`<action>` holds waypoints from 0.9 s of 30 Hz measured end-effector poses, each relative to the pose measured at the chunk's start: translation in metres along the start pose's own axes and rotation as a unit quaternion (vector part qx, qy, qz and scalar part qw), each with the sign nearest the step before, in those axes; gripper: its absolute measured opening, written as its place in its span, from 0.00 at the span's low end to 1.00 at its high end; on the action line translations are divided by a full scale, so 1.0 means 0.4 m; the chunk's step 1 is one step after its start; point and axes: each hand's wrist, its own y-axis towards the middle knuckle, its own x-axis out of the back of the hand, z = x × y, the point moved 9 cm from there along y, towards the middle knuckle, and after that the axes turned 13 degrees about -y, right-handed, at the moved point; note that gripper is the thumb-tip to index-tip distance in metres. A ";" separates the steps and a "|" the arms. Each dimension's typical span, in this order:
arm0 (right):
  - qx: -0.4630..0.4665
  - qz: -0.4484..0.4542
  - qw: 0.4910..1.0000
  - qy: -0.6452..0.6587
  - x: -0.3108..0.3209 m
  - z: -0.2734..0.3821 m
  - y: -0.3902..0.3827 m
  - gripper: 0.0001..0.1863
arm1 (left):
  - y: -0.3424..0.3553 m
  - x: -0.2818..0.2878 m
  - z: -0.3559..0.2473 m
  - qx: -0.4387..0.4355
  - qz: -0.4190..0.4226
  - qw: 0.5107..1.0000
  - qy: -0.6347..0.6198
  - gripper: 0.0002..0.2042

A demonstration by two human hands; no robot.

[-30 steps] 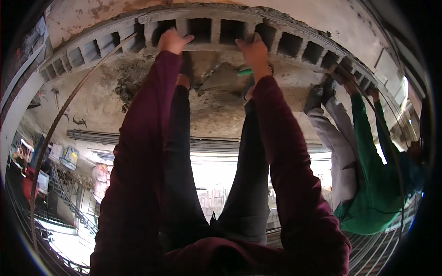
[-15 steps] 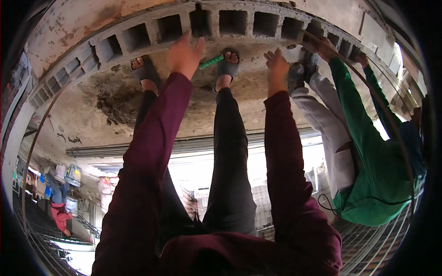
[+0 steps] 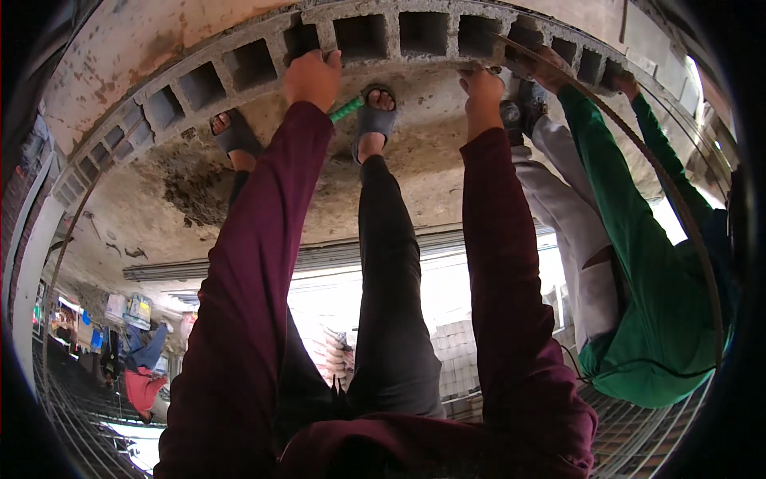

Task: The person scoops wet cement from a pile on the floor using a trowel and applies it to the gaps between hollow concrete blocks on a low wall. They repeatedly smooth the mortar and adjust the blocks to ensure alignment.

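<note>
A long row of grey hollow concrete blocks (image 3: 271, 40) curves across the top, its square holes facing me. My left hand (image 3: 313, 80) is closed on the near edge of one block, its fingers bent into or beside a hole. My right hand (image 3: 483, 92) has curled fingers against the lower edge of the row, farther right; the fingertips are partly hidden. Next to it, a co-worker in a green top (image 3: 630, 263) has one hand (image 3: 549, 72) at the blocks and another hand (image 3: 626, 84) farther along.
My sandalled feet stand on stained concrete floor (image 3: 319, 191), near a green rod-like piece (image 3: 347, 108). Long thin bars (image 3: 199, 267) lie behind me. A brown rope or rod (image 3: 638, 148) arcs past the co-worker. Another person in red (image 3: 144, 389) is at the lower left, near some buckets (image 3: 137, 310).
Both my hands have come up to the block row. The left fingers have bent onto a block, and the right fingers, spread before, have curled at its edge. The person in red has shifted.
</note>
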 end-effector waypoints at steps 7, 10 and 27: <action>0.178 0.133 0.830 -0.511 -0.095 0.399 -0.135 0.09 | 0.003 0.046 0.093 0.062 0.024 0.997 0.040 0.23; -0.028 0.043 0.995 -0.084 -0.048 0.108 -0.033 0.10 | 0.012 0.014 0.031 0.015 0.034 0.999 0.022 0.23; -0.026 0.092 0.991 -0.098 -0.113 0.080 0.001 0.14 | 0.016 0.014 0.081 0.037 0.036 0.998 0.039 0.28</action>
